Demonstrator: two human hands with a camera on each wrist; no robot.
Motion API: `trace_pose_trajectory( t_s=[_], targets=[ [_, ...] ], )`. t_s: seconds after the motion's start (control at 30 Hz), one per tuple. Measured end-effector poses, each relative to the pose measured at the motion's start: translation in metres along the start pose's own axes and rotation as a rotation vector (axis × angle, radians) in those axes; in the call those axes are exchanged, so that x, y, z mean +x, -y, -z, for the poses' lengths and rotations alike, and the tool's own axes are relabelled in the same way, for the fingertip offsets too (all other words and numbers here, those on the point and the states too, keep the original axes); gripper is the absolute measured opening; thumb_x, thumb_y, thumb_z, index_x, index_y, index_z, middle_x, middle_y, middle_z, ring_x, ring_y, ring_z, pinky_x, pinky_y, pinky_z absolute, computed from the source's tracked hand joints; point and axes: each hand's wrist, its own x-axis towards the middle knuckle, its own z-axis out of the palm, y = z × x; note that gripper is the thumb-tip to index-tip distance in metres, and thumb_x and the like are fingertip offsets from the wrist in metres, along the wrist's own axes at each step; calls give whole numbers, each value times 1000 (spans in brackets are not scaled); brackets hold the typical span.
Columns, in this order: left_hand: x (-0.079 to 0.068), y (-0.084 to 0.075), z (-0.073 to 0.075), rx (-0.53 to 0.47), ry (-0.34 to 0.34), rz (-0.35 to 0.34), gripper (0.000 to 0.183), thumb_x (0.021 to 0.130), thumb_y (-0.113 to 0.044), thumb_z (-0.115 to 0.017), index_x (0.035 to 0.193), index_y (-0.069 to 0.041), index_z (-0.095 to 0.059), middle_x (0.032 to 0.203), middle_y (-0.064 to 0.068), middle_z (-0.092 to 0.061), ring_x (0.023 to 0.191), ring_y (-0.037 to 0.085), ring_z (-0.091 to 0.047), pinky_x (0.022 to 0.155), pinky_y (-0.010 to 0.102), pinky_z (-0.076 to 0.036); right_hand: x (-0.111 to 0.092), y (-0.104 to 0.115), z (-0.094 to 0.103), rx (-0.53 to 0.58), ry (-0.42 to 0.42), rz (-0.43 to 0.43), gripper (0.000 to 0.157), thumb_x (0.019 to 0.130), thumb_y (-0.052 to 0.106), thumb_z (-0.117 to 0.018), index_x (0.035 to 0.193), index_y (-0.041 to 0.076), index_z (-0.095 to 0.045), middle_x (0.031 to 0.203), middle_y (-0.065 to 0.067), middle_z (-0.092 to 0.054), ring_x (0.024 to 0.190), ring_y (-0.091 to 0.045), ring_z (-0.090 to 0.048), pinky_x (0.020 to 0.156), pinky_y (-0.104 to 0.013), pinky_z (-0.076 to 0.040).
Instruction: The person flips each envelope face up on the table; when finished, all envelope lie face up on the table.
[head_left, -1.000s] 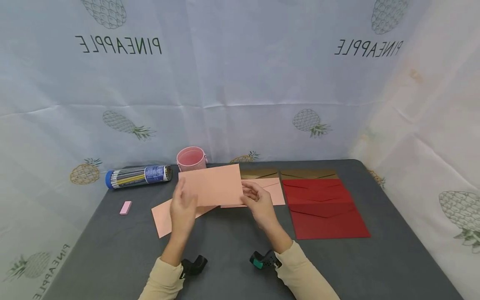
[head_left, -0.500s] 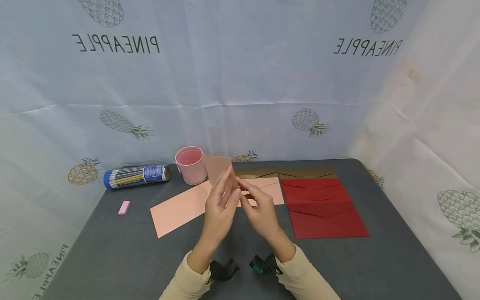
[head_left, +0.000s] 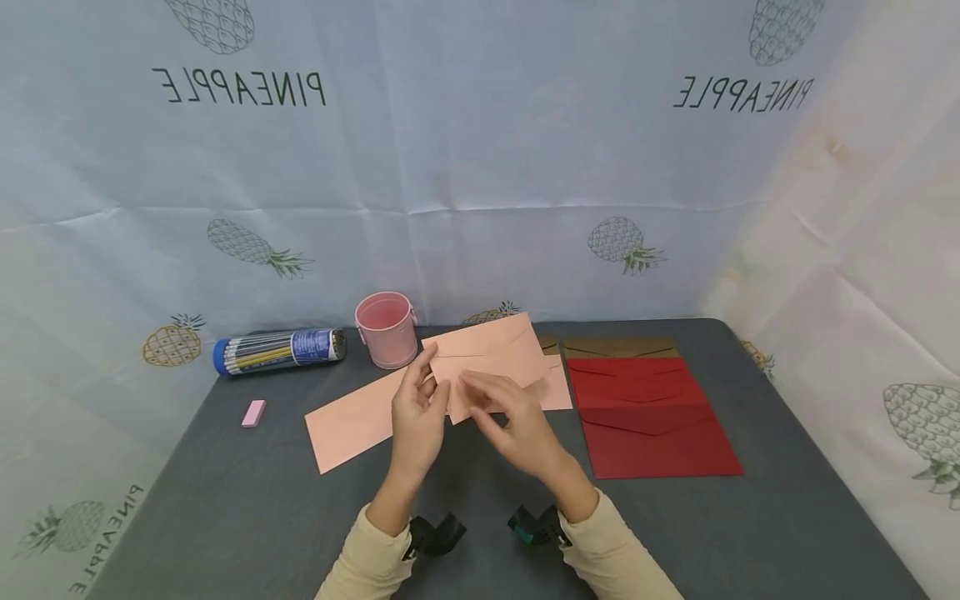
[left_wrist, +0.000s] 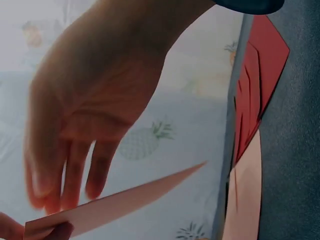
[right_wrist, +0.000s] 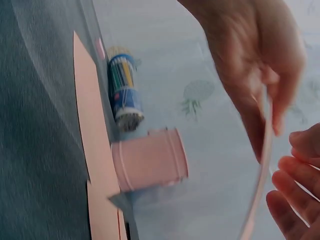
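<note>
A peach-pink envelope (head_left: 495, 346) is held up above the dark table, tilted, its flap side facing me. My left hand (head_left: 418, 421) pinches its left edge between thumb and fingers. In front of it hovers my right hand (head_left: 523, 429), fingers loosely bent and slightly blurred. The left wrist view has the right hand (left_wrist: 110, 95) reaching down beside the envelope (left_wrist: 120, 205). From the right wrist, the left hand (right_wrist: 250, 65) grips the envelope's edge, with the right fingers (right_wrist: 300, 172) apart from it. Beneath lie a slanted pink envelope (head_left: 352, 423) and another pink envelope (head_left: 558, 385), partly hidden.
Overlapping red envelopes (head_left: 656, 425) lie at the right, with brown envelopes (head_left: 618, 347) showing behind them. At the back left are a pink bucket (head_left: 387, 333) and a clear tube of pencils (head_left: 277, 352). A small pink block (head_left: 253, 413) lies nearer. A pineapple-print curtain (head_left: 480, 167) hangs behind.
The envelope has been turned from its plain face to its flap side. The right hand has let go of its right edge; the left hand has moved rightward and now holds it.
</note>
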Motion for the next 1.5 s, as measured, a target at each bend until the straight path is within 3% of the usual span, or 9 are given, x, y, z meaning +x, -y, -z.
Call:
trace_pose_trajectory(
  t_s=[0.2,0.33,0.5,0.6,0.73,0.83,1.0,1.23,1.5],
  targets=[
    [11,15,17,-99,2,168,50,90,11,-50,139,2,-42,141,22,-43,121,33,-52,83,18,-52,-6,-34,21,-41,-122,-160,45,84,4,-68,128,2,-58,128,-13,-60,115,-26,-57,89,-47,-52],
    [17,25,29,-161,13,251,49,90,11,-48,137,-3,-45,139,19,-45,112,21,-56,69,18,-55,-15,-61,35,-15,-210,-335,48,85,3,-67,131,1,-54,137,-17,-51,126,-31,-48,99,-54,-43],
    [21,39,43,-247,63,278,48,91,12,-46,136,-4,-45,134,19,-48,67,3,-53,46,11,-39,-26,-86,44,195,-184,-547,55,88,4,-65,138,-2,-44,145,-23,-38,132,-39,-37,106,-59,-33],
    [22,47,48,-276,92,284,47,91,11,-47,136,-3,-45,131,18,-49,49,4,-34,38,14,-26,-30,-94,45,342,-146,-626,58,89,2,-63,141,-4,-38,146,-24,-37,129,-42,-40,104,-48,-42],
    [23,57,50,-280,124,298,47,91,10,-50,136,-2,-45,133,15,-47,49,4,-33,41,15,-27,-33,-98,43,412,-122,-681,58,89,4,-64,142,0,-40,140,-22,-43,116,-32,-49,84,-20,-53],
    [23,64,51,-268,138,320,46,91,9,-50,136,-1,-45,132,14,-49,52,4,-37,44,15,-31,-37,-101,43,422,-128,-696,56,88,8,-66,139,3,-45,129,-22,-49,104,-23,-50,72,-13,-51],
    [20,75,51,-202,119,384,44,91,8,-53,134,-2,-48,120,16,-57,62,5,-51,52,15,-42,-45,-108,48,371,-93,-701,50,87,14,-68,134,5,-53,113,-20,-55,93,-16,-52,69,-17,-49],
    [14,93,44,66,87,495,38,86,5,-60,124,0,-58,105,23,-65,79,11,-60,68,19,-49,-56,-113,57,248,48,-788,45,86,14,-70,128,4,-58,113,-18,-58,91,-18,-54,73,-20,-50],
    [6,103,24,289,63,438,36,82,6,-63,118,1,-62,102,22,-68,88,25,-66,72,28,-55,-61,-114,59,68,104,-847,44,85,10,-70,127,6,-60,96,-15,-64,73,-19,-52,57,-23,-44]
  ],
)
